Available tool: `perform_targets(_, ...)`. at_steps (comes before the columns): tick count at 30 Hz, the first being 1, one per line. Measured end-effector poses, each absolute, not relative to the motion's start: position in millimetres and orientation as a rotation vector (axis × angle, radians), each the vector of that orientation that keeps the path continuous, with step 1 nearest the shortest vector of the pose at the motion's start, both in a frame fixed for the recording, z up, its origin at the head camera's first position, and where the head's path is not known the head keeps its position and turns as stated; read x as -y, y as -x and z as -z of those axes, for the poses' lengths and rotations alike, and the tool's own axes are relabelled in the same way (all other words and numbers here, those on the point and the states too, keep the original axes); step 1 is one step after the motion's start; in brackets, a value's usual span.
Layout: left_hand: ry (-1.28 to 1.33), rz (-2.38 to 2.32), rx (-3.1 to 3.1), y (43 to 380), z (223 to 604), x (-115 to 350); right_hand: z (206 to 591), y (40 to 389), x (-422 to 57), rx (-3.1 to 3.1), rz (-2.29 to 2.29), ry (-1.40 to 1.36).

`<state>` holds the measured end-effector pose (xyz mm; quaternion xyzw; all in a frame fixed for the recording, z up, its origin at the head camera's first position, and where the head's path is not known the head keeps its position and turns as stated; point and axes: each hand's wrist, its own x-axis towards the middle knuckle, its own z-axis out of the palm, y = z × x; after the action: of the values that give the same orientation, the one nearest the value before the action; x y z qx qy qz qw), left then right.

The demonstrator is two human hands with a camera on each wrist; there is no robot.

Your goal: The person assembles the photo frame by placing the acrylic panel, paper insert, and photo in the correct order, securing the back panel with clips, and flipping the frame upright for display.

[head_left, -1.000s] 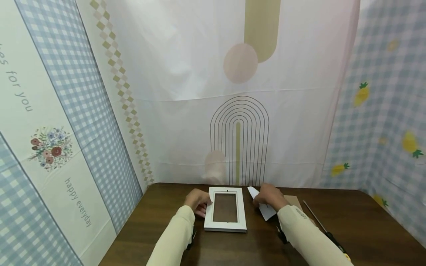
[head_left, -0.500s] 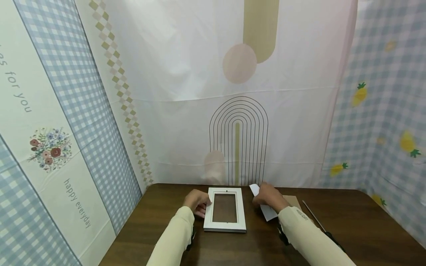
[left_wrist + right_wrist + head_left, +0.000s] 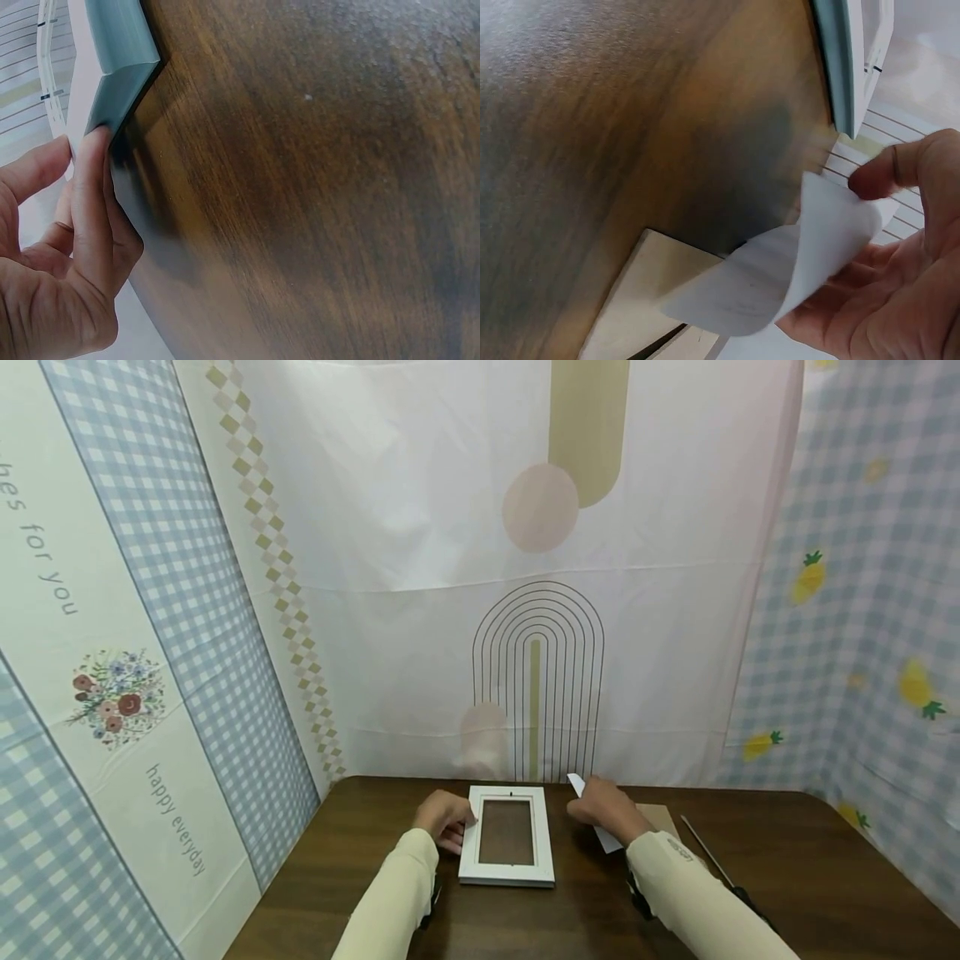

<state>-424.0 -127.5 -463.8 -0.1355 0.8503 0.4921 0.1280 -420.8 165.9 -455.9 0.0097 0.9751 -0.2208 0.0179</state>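
Observation:
A white rectangular picture frame [image 3: 468, 852] lies on the table, its middle showing dark brown. My left hand [image 3: 444, 820] pinches the frame's left side; in the left wrist view, the thumb is on the top face and the fingers [image 3: 91, 202] are against the outer edge. To the right of the frame, my right hand [image 3: 609, 807] holds a sheet of white paper [image 3: 606, 840] above the table. The right wrist view shows this paper [image 3: 765, 277] bent into a curve between thumb and fingers, apart from the frame [image 3: 845, 67].
A tan board [image 3: 660, 818] lies just beyond the right wrist, partly hidden by the arm. Farther right is a screwdriver [image 3: 708, 850], its dark handle partly covered by the sleeve. A printed cloth [image 3: 412, 677] hangs behind the table's back edge.
The paper in my right hand has turned and bent, so less of it shows in the head view. My left hand and the frame stay in place.

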Motion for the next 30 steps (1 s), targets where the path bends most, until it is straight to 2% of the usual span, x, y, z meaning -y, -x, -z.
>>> perform_targets(30,0.397,-1.413,-2.485,427.2,467.8,128.0,464.2,410.5,-167.2,-3.147,0.697,-0.037)
